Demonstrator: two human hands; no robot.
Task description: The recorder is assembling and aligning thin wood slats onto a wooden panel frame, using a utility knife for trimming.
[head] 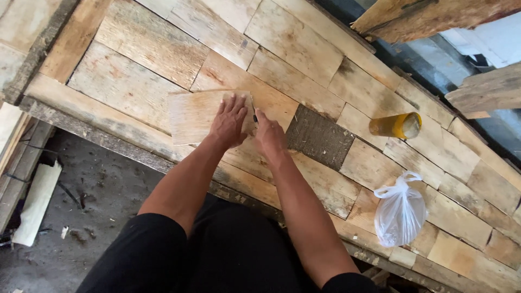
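Note:
My left hand (230, 122) lies flat, fingers spread, on a loose pale wooden board (192, 115) that rests on a panel of joined wooden planks (293, 49). My right hand (268, 133) sits just right of the board's right edge, fingers closed around a small dark object that is mostly hidden. Just right of that hand is a dark rough rectangular patch (319, 137) set among the planks.
A yellow cylindrical container (396, 126) lies on its side at the right. A knotted white plastic bag (400, 210) sits near the panel's front edge. Rough timber pieces (429, 16) lie at the top right. A dirty concrete floor (81, 201) with a white scrap lies lower left.

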